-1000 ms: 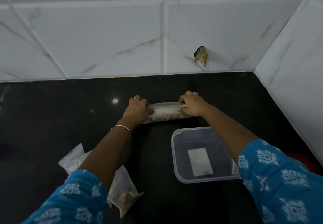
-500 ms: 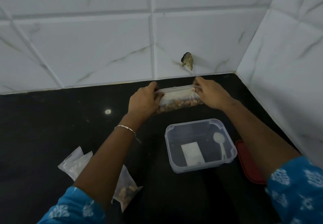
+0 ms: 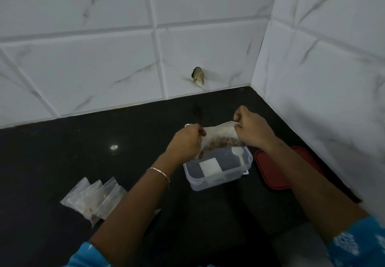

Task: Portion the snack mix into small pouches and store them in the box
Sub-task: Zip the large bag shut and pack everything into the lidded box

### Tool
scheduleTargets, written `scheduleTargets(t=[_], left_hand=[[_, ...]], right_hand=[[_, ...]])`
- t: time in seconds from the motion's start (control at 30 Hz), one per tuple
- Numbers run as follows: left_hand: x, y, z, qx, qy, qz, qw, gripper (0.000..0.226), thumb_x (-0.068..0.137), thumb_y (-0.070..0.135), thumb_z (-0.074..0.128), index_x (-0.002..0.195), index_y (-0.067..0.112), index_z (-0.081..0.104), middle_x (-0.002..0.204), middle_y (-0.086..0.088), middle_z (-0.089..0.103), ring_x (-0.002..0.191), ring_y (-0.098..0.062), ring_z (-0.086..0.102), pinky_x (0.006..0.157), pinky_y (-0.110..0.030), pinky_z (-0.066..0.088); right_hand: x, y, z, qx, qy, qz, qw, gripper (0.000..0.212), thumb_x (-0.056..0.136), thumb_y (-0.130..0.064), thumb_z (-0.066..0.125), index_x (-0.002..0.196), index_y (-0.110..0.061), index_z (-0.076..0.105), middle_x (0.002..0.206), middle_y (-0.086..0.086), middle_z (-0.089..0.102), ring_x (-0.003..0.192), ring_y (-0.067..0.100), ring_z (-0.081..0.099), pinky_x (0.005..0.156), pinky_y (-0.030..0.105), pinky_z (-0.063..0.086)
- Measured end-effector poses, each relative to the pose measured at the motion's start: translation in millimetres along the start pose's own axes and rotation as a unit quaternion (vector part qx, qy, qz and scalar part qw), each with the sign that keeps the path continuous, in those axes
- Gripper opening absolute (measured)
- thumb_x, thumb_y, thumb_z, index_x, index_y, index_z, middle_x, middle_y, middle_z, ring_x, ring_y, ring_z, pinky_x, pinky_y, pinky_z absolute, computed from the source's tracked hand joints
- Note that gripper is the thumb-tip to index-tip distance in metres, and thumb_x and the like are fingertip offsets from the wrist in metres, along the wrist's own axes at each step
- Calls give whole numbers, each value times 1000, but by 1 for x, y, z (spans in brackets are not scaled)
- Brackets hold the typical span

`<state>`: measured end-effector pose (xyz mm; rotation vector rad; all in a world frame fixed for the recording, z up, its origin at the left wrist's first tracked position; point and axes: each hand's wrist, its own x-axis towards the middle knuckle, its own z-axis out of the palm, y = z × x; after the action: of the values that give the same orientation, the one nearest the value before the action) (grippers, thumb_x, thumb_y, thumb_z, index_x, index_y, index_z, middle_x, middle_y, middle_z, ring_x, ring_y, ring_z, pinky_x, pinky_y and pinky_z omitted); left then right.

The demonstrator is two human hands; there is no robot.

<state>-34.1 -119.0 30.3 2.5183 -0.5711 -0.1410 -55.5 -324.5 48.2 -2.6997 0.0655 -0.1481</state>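
Note:
A clear plastic bag of brown snack mix (image 3: 218, 139) hangs in the air just above the far edge of the clear plastic box (image 3: 218, 180). My left hand (image 3: 185, 142) grips the bag's left end and my right hand (image 3: 252, 131) pinches its upper right corner. The box stands open on the black counter (image 3: 62, 158), with a white label on its floor and a small white spoon (image 3: 237, 152) inside. Several small filled pouches (image 3: 93, 199) lie on the counter at the lower left, beside my left forearm.
A red lid (image 3: 268, 173) lies flat to the right of the box, partly under my right forearm. White marble-look tiled walls close the corner behind and on the right. A dark chipped spot (image 3: 198, 75) marks the back wall.
Both hands have lifted the snack bag off the counter and brought it back over the box. The camera has swung left and closer, showing the red lid and more pouches.

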Motion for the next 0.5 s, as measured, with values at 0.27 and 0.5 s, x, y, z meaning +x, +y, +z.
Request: scheduleTargets(t=[0.27, 0.5], left_hand=[[1, -3, 8, 152, -128, 18, 980, 54, 85, 36, 69, 133, 15, 54, 125, -7, 53, 113, -22, 54, 95, -31, 44], [-2, 0, 30, 313, -135, 83, 936, 36, 86, 20, 67, 120, 11, 60, 119, -9, 57, 108, -25, 60, 90, -36, 51]], right_hand=[[-11, -16, 18, -64, -69, 20, 995, 32, 83, -4, 61, 109, -7, 42, 94, 12, 60, 78, 26, 60, 66, 35, 46], [-19, -16, 44, -186, -90, -69, 976, 52, 76, -22, 77, 118, -14, 47, 112, 5, 60, 99, 23, 61, 78, 35, 50]])
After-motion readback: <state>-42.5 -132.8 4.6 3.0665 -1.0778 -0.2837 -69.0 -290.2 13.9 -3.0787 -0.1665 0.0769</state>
